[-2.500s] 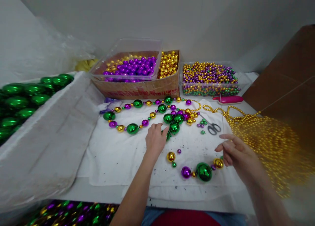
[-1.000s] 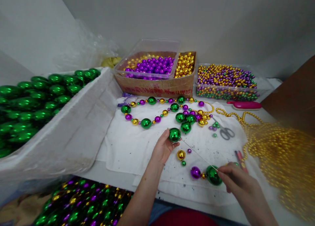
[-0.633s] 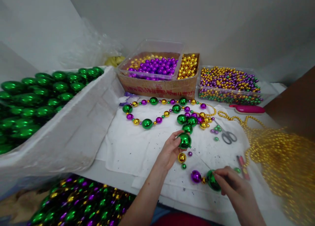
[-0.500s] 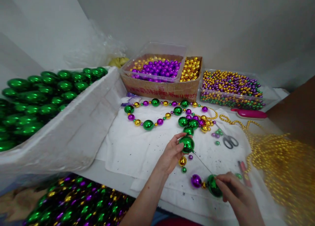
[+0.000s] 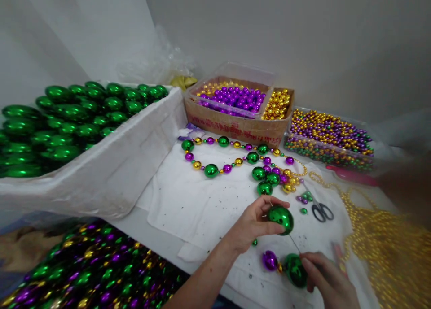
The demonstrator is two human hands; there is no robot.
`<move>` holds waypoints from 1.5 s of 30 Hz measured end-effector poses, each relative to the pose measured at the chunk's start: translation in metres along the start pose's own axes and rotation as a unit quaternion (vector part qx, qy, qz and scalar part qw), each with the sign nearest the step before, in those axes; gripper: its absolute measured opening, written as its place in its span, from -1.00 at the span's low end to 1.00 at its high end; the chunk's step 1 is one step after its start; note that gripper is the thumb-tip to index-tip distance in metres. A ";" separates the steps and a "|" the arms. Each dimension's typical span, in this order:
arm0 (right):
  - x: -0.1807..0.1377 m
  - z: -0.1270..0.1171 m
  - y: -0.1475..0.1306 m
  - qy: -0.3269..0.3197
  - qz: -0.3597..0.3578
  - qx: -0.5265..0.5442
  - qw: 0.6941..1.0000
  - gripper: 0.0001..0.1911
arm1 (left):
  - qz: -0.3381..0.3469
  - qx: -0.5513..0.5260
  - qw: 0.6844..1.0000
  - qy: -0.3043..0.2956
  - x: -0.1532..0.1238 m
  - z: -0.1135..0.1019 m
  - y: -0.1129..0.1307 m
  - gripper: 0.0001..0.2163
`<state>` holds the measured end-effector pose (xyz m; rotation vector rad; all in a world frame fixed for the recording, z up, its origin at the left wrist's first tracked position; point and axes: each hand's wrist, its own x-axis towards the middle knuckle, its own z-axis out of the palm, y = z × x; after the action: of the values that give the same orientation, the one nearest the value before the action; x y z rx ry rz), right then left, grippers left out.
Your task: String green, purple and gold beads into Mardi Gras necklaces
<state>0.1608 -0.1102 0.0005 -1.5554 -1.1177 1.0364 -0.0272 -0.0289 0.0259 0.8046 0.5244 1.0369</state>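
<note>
Between the thumb and fingers of my left hand (image 5: 251, 224) is a large shiny green bead (image 5: 281, 219). A thin string or wire (image 5: 295, 243) runs from that bead down to my right hand (image 5: 325, 273), whose fingers pinch it beside a second green ball (image 5: 296, 270). A purple bead (image 5: 270, 260) and a small gold bead (image 5: 280, 268) line up with this second ball above the white cloth (image 5: 188, 219). Loose large green beads (image 5: 264, 188) lie beyond my left hand. A finished-looking string of beads (image 5: 211, 170) loops across the cloth.
A white foam box (image 5: 148, 143) of green beads stands at left. Behind are a cardboard box (image 5: 232, 124) with purple and gold beads and a clear tray (image 5: 330, 154) of small beads. Scissors (image 5: 322, 212), a pink tool (image 5: 353, 176) and gold bead chains (image 5: 387, 241) lie right.
My left hand has brought its green bead down and right, closer to my right hand, so the visible thread between them is shorter. The whole view has shifted slightly.
</note>
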 end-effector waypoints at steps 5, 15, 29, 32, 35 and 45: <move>0.017 0.016 -0.023 0.007 -0.019 -0.055 0.998 -0.75 | 0.030 0.012 0.997 0.070 0.008 0.001 0.002 -0.74; 0.043 -0.034 -0.080 -0.018 -0.140 -0.221 0.965 -0.73 | 0.174 0.061 0.977 0.112 0.033 0.009 0.051 -0.76; 0.065 -0.001 -0.083 -0.093 -0.168 -0.039 0.981 -0.69 | 0.168 0.193 0.967 -0.013 0.053 0.062 0.047 -0.75; 0.070 0.003 -0.083 -0.105 -0.202 -0.063 0.972 -0.68 | 0.159 0.176 0.971 -0.017 0.057 0.062 0.045 -0.76; 0.076 0.008 -0.085 -0.096 -0.204 -0.050 0.973 -0.87 | 0.165 0.151 0.975 -0.014 0.059 0.065 0.047 -0.77; 0.068 -0.010 -0.083 -0.079 -0.003 0.282 0.956 -0.79 | 0.067 0.229 0.967 -0.085 0.059 0.036 0.006 -0.62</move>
<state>0.1704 -0.0330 0.0759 -1.0248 -0.8271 1.3516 0.0207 0.0139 0.0516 1.3420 0.5756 0.9701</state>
